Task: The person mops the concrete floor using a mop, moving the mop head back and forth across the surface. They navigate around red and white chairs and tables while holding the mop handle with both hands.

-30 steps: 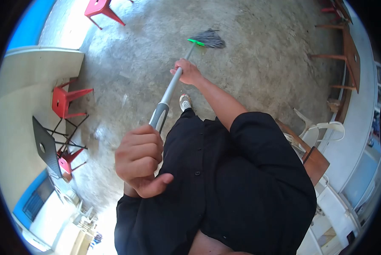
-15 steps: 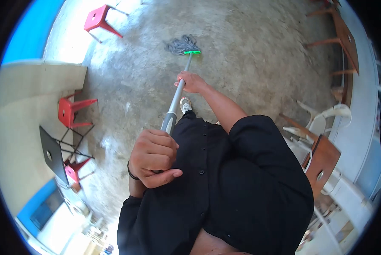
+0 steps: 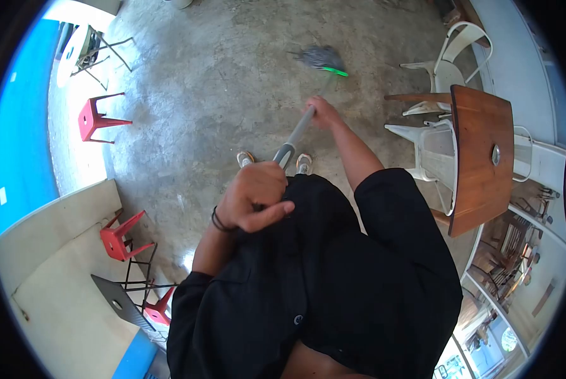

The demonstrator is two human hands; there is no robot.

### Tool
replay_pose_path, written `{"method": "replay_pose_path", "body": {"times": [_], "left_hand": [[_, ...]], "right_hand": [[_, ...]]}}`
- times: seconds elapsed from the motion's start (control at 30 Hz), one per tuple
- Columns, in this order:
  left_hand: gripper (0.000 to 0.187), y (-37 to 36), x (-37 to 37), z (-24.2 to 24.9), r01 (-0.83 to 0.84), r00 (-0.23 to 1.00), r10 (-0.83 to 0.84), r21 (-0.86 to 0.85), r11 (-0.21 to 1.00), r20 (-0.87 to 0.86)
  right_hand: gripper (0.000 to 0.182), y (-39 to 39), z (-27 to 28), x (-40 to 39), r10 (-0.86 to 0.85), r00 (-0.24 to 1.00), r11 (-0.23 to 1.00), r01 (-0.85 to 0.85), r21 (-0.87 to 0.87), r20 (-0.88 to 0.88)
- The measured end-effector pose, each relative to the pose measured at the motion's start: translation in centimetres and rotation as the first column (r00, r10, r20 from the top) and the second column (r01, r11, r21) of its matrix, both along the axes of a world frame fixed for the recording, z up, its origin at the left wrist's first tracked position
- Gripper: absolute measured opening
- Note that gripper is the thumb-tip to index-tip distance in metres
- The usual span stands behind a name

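Observation:
A mop with a grey stringy head point(image 3: 321, 57) and a bright green clamp rests on the concrete floor beyond my feet. Its grey pole point(image 3: 301, 129) slants down towards my body. My left hand point(image 3: 258, 196), with a dark band at the wrist, is wrapped round the top end of the pole near my waist. Further down the pole, close to the mop head, my right hand point(image 3: 324, 112) is closed round it. The mop strands look blurred.
Brown wooden table point(image 3: 485, 161) with white metal chairs point(image 3: 438, 155) at right. At left are a red stool point(image 3: 90, 118), another red stool point(image 3: 114, 243), a dark folding table point(image 3: 122, 303) and a low pale wall point(image 3: 62, 221). Both my shoes point(image 3: 304, 164) show.
The view has turned and shifted, bringing the wooden table and chairs further into view. The mop head and both hands now appear further right in the picture, with both hands still on the pole.

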State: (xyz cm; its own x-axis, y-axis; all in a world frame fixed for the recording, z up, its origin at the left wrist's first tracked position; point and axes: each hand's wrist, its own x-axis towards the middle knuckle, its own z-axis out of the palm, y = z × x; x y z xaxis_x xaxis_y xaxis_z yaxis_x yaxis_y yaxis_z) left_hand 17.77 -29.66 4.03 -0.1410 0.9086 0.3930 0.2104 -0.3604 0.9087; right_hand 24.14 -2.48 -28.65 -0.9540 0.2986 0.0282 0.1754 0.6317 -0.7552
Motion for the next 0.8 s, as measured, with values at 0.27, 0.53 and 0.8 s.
{"method": "replay_pose_path", "body": {"times": [0.27,0.53,0.8], "left_hand": [[0.039,2.8,2.6,-3.1,0.146,0.985,-0.138,-0.081,0.986,0.102],[0.045,-7.0,-0.8,-0.6,-0.052,0.998,0.052,0.006,0.999,0.023],[0.044,-27.3,-3.9,3.5,-0.437,0.898,0.438,0.025,0.899,-0.048]], "right_hand": [[0.030,2.4,-2.1,11.9,-0.307,0.937,0.952,0.303,0.055,0.168],[0.031,-5.7,-2.0,2.4,-0.116,0.991,0.992,0.119,0.044,-0.063],[0.029,-29.1,-0.7,-12.2,0.264,0.950,0.961,-0.273,-0.036,-0.169]]}}
